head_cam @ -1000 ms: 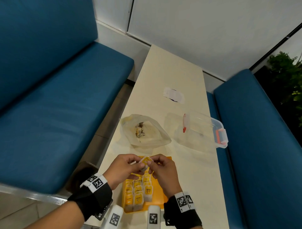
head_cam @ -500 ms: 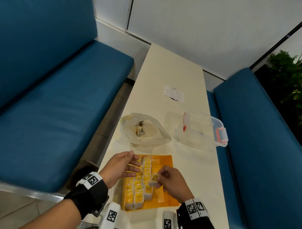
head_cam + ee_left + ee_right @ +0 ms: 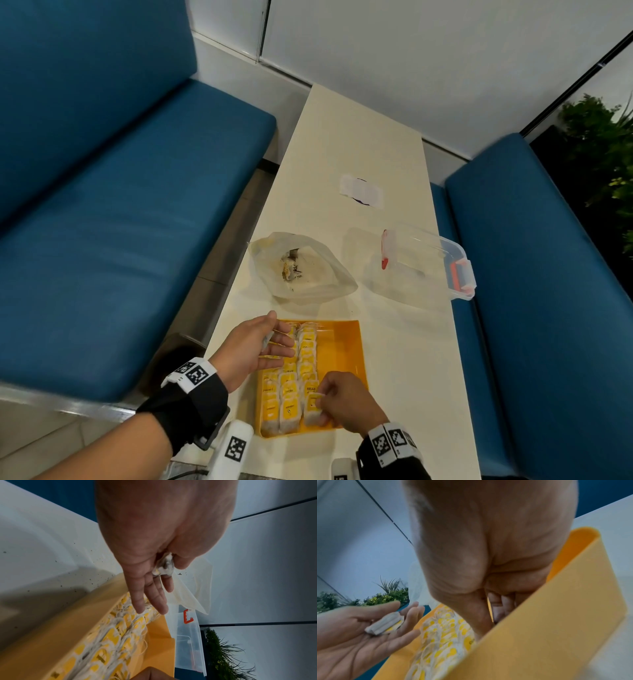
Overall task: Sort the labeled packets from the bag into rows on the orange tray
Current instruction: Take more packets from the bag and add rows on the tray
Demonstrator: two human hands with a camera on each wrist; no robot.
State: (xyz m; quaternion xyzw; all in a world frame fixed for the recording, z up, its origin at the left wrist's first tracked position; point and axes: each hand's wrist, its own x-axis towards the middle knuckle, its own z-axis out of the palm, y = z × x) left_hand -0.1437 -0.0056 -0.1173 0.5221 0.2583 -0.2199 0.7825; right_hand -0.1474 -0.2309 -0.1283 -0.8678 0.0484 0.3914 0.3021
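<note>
sorting tea packets onto the tray

left hand hovers palm-up over the tray's left rows, fingers mostly straight, thumb pinning a small pale packet against the palm. orange tray sits at the near end of the cream table; three rows of yellow-labelled packets fill its left part, right part bare. right hand is low at the tray's near edge, thumb and fingertips pinching a packet at the near end of the third row; whether it touches the tray floor can't be told. beyond the tray lies the crumpled clear bag, with dark scraps inside. to its right, a clear plastic box with orange latches. blue benches flank the table.
</note>
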